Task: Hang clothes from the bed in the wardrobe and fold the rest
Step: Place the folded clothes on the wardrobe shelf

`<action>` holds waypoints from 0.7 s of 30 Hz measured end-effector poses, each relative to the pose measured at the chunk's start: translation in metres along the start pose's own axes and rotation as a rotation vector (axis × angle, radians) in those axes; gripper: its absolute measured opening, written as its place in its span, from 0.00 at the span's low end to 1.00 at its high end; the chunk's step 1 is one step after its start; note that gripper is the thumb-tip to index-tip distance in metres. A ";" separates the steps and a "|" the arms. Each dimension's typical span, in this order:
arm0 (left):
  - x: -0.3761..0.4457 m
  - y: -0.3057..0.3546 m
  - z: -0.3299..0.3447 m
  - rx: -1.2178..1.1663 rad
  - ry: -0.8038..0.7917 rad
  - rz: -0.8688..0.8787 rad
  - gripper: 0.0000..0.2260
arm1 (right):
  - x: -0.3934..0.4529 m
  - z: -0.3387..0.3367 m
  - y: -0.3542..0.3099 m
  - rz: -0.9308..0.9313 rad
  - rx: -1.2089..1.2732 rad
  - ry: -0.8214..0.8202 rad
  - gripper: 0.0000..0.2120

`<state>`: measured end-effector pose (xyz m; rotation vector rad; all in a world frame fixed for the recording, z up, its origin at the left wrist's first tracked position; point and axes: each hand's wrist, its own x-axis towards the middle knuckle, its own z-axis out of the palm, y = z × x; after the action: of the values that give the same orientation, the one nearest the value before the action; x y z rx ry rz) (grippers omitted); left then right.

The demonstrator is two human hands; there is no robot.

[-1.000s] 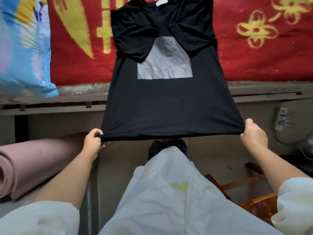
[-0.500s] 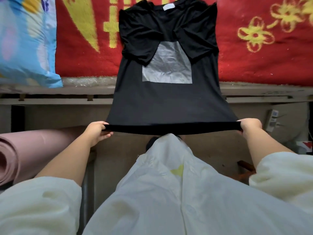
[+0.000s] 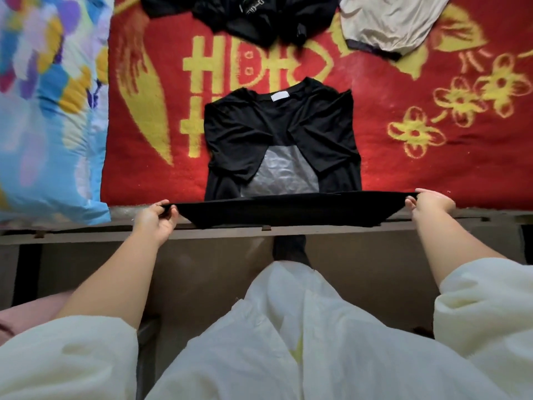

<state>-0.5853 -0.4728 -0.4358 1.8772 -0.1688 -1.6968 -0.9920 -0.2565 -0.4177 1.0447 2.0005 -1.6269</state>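
Note:
A black T-shirt (image 3: 259, 131) with a silver square print lies back-up on the red bed cover (image 3: 432, 157), both sleeves folded in over the print. Its hem is lifted and stretched level above the bed edge. My left hand (image 3: 157, 219) pinches the hem's left corner. My right hand (image 3: 427, 202) pinches the right corner. A crumpled black garment (image 3: 251, 18) and a beige garment (image 3: 389, 21) lie at the far side of the bed.
A blue flowered pillow (image 3: 49, 111) lies at the left of the bed. The wooden bed frame (image 3: 86, 235) runs across below my hands. A rolled pink mat (image 3: 31, 310) sits low on the left. My white-clad legs fill the foreground.
Both hands have carried the shirt's hem up and forward from below the bed frame to the bed edge. The view has tilted up, showing more of the bed.

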 end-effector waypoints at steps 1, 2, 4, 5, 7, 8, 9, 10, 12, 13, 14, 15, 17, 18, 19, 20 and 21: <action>0.005 0.008 0.019 -0.051 0.000 0.008 0.17 | 0.004 0.019 -0.008 0.017 0.025 0.030 0.15; 0.010 0.015 0.036 -0.100 0.006 0.017 0.17 | 0.008 0.036 -0.016 0.049 0.018 0.019 0.16; 0.015 0.031 0.071 -0.210 0.012 0.039 0.16 | 0.012 0.075 -0.032 0.047 -0.008 -0.021 0.15; 0.021 0.041 0.089 -0.258 0.018 0.046 0.16 | 0.019 0.095 -0.040 0.034 -0.057 -0.033 0.14; 0.032 0.057 0.122 -0.329 0.025 0.070 0.15 | 0.028 0.128 -0.054 0.013 -0.153 -0.097 0.12; 0.039 0.065 0.139 -0.362 0.032 0.082 0.15 | 0.034 0.145 -0.060 -0.028 -0.178 -0.159 0.12; 0.047 0.071 0.156 -0.380 0.041 0.085 0.15 | 0.039 0.161 -0.064 -0.050 -0.207 -0.231 0.12; 0.055 0.076 0.171 -0.386 0.053 0.096 0.15 | 0.045 0.175 -0.068 -0.044 -0.214 -0.290 0.11; 0.068 0.084 0.197 -0.385 0.074 0.110 0.15 | 0.055 0.202 -0.073 -0.051 -0.263 -0.307 0.10; 0.078 0.088 0.210 -0.390 0.088 0.110 0.15 | 0.066 0.220 -0.075 -0.080 -0.263 -0.273 0.12; 0.086 0.091 0.218 -0.413 0.100 0.112 0.15 | 0.080 0.235 -0.077 -0.067 -0.232 -0.218 0.13; 0.094 0.094 0.223 -0.435 0.103 0.113 0.14 | 0.091 0.249 -0.077 -0.043 -0.228 -0.168 0.14; 0.115 0.100 0.239 -0.454 0.130 0.112 0.14 | 0.106 0.279 -0.075 -0.046 -0.268 -0.117 0.14; 0.128 0.102 0.248 -0.443 0.150 0.107 0.14 | 0.111 0.293 -0.073 -0.050 -0.291 -0.108 0.14; 0.139 0.105 0.255 -0.430 0.162 0.105 0.14 | 0.111 0.306 -0.073 -0.059 -0.313 -0.108 0.15; 0.149 0.106 0.259 -0.423 0.171 0.107 0.14 | 0.112 0.317 -0.071 -0.064 -0.323 -0.109 0.16; 0.162 0.108 0.263 -0.407 0.174 0.099 0.13 | 0.114 0.329 -0.068 -0.067 -0.330 -0.113 0.17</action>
<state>-0.7728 -0.7266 -0.5230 1.6673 0.1422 -1.3713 -1.1734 -0.5360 -0.5388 0.7545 2.1513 -1.2937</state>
